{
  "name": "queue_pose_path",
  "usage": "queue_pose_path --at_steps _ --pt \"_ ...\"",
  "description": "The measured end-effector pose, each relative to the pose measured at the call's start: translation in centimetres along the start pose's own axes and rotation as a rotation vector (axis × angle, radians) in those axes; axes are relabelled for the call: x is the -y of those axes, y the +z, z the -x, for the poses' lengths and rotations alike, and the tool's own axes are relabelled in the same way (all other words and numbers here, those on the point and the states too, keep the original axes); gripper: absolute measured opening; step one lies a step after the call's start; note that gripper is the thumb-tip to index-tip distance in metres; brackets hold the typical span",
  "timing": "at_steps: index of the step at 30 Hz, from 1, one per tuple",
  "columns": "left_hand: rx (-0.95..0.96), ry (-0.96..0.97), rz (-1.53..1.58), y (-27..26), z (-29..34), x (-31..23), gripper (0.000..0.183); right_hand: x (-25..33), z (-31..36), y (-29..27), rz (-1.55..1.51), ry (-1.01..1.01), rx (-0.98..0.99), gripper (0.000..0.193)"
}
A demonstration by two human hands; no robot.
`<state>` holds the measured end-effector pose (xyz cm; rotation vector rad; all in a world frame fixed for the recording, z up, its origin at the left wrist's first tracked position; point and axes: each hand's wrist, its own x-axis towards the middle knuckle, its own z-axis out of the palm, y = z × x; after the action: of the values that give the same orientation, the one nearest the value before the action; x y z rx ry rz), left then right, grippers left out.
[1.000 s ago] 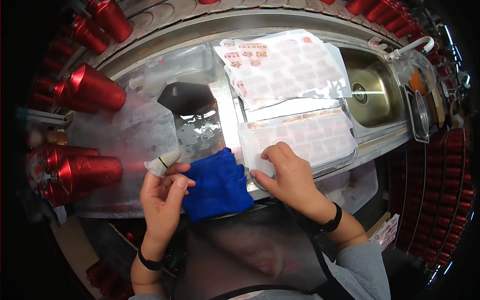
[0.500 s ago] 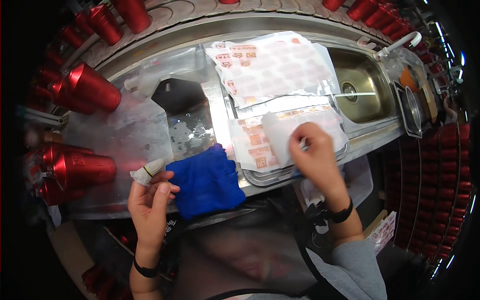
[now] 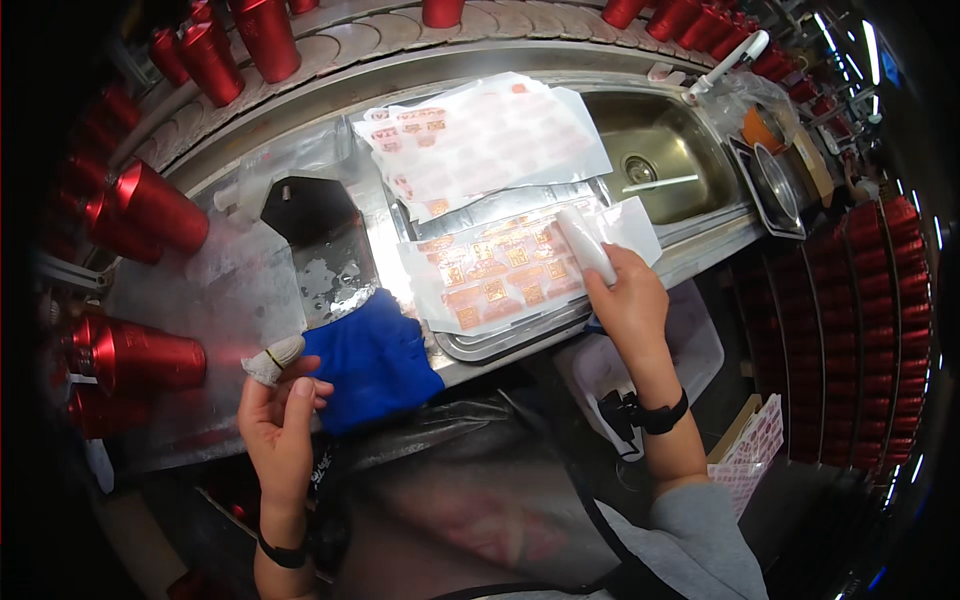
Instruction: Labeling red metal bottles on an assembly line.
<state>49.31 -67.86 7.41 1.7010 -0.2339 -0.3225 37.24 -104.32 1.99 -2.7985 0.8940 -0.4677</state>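
Note:
A sheet of red and gold decals (image 3: pixel 490 285) lies over a shallow metal tray (image 3: pixel 500 348) at the counter's front edge. My right hand (image 3: pixel 637 300) pinches a white cover paper (image 3: pixel 584 242), which curls up in a roll along the sheet's right part. Left of this, my left hand (image 3: pixel 278 420) is raised with its fingers loosely bent and apart, holding nothing. White cloth (image 3: pixel 273 358) with a dark band wraps one of its fingertips. Beside that hand a blue cloth (image 3: pixel 370 360) hangs over the counter edge.
Behind the tray lies a stack of decal sheets (image 3: pixel 480 145); a metal sink (image 3: pixel 660 150) adjoins it. A black angular block (image 3: pixel 308 208) stands on wet metal. Red metallic cups (image 3: pixel 150 350) line the left side, the conveyor (image 3: pixel 390 38) and the right racks. A white bin (image 3: pixel 690 340) sits below.
My right hand has drawn the cover paper rightward, so more of the decals show. The view has shifted, and my left hand keeps much the same pose.

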Motion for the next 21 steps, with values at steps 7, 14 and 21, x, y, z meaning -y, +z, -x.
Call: queue_pose_path --at_steps 7,14,21 --pt "-0.017 -0.038 -0.022 0.2 0.4 0.9 0.031 -7.5 1.7 -6.8 -0.417 0.35 -0.403 0.024" --pt "0.037 0.008 -0.004 0.6 -0.8 0.7 0.03 -27.7 12.4 -5.1 -0.043 0.818 -0.533 0.04" --pt "-0.012 0.047 -0.045 -0.7 -1.2 -0.1 0.03 -26.5 14.6 1.0 0.043 0.974 -0.26 0.073"
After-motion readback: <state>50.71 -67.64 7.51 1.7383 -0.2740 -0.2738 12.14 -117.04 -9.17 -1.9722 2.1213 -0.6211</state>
